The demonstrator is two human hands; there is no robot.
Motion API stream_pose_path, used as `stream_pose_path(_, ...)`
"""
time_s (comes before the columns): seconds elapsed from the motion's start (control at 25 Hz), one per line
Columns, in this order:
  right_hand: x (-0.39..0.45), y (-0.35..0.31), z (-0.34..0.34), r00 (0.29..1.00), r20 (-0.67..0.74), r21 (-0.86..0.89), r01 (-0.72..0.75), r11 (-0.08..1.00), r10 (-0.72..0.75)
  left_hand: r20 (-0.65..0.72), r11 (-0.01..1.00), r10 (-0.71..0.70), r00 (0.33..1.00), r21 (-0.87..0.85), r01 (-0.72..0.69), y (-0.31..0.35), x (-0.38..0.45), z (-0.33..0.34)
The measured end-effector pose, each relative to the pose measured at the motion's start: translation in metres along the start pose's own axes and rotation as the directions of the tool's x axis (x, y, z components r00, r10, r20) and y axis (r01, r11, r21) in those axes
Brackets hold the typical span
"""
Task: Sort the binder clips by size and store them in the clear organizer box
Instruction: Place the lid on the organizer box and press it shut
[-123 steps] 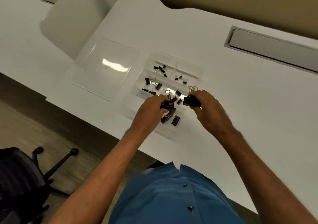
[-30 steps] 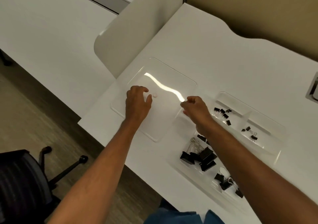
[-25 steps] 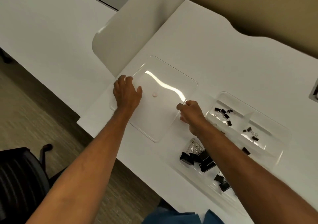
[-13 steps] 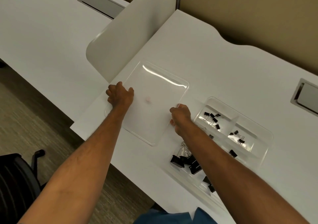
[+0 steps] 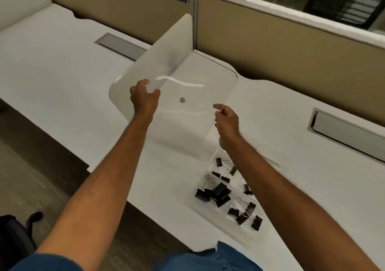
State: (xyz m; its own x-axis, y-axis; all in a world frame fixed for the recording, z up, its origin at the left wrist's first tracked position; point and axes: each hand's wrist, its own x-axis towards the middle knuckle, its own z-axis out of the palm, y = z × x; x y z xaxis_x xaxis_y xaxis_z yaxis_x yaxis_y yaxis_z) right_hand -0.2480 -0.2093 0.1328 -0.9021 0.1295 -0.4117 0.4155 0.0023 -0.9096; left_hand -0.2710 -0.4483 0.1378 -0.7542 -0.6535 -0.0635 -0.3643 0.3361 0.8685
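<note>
A clear flat lid [image 5: 193, 95] hangs tilted in the air above the desk. My left hand [image 5: 144, 99] grips its left edge and my right hand [image 5: 226, 117] pinches its right edge. Below and to the right lies the clear organizer box [image 5: 210, 162] on the white desk. Black binder clips lie in its compartments: large ones [image 5: 214, 191] at the front left, medium ones [image 5: 245, 214] at the front right, smaller ones [image 5: 224, 169] farther back. My right forearm hides the box's far compartments.
A white divider panel [image 5: 158, 56] stands behind the lid between two desks [image 5: 52, 66]. Tan partition walls run along the back. Grey cable hatches [image 5: 345, 133] sit in both desks. A black office chair [image 5: 14, 235] is at the lower left.
Both hands moved from the clips to the lid lying left of the box, took it by its edges and lifted it off the desk. The view tilted upward.
</note>
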Motion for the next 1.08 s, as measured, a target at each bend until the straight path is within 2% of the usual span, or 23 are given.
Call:
stream_pose_path(0.12, -0.015, -0.019, -0.039, 0.993, -0.019, 0.110, 0.116, 0.987, -0.114, 0.082, 0.978, 0.069, 0.994, -0.200, -0.051, 0.027, -0.015, -0.001)
stream_pose_path(0.2, -0.029, -0.029, -0.066, 0.988, -0.039, 0.200, 0.154, 0.968, -0.149, 0.165, 0.918, 0.034, 0.986, -0.394, 0.034, 0.042, -0.029, 0.001)
stream_pose_path(0.24, -0.036, -0.033, -0.080, 0.985, -0.053, 0.239, 0.169, 0.956, -0.161, 0.228, 0.849, -0.004, 0.974, -0.514, 0.124, 0.048, -0.037, 0.002)
stream_pose_path(0.32, -0.050, -0.035, -0.110, 0.982, -0.101, 0.364, 0.188, 0.912, -0.162, 0.396, 0.633, -0.036, 0.917, -0.701, 0.328, 0.058, -0.058, 0.002)
stream_pose_path(0.4, -0.061, -0.029, -0.140, 0.977, -0.149, 0.491, 0.205, 0.847, -0.150, 0.517, 0.506, 0.001, 0.856, -0.738, 0.446, 0.062, -0.078, 0.004)
stream_pose_path(0.52, -0.076, -0.008, -0.173, 0.969, -0.211, 0.521, 0.221, 0.825, -0.126, 0.644, 0.464, 0.017, 0.765, -0.683, 0.564, 0.057, -0.109, 0.013)
stream_pose_path(0.68, -0.088, 0.046, -0.198, 0.963, -0.266, 0.511, 0.110, 0.852, 0.035, 0.748, 0.587, 0.023, 0.664, -0.548, 0.597, 0.029, -0.143, 0.038)
stream_pose_path(0.84, -0.099, 0.092, -0.215, 0.935, -0.314, 0.537, 0.034, 0.843, 0.162, 0.778, 0.736, -0.029, 0.628, -0.409, 0.539, -0.006, -0.168, 0.056)
stream_pose_path(0.96, -0.109, 0.113, -0.211, 0.916, -0.377, 0.417, 0.033, 0.908, 0.139, 0.766, 0.879, -0.026, 0.642, -0.288, 0.379, -0.028, -0.187, 0.065)
stream_pose_path(1.08, -0.116, 0.127, -0.200, 0.896, -0.428, 0.318, 0.027, 0.948, 0.118, 0.706, 0.935, -0.010, 0.708, -0.244, 0.256, -0.049, -0.201, 0.074)
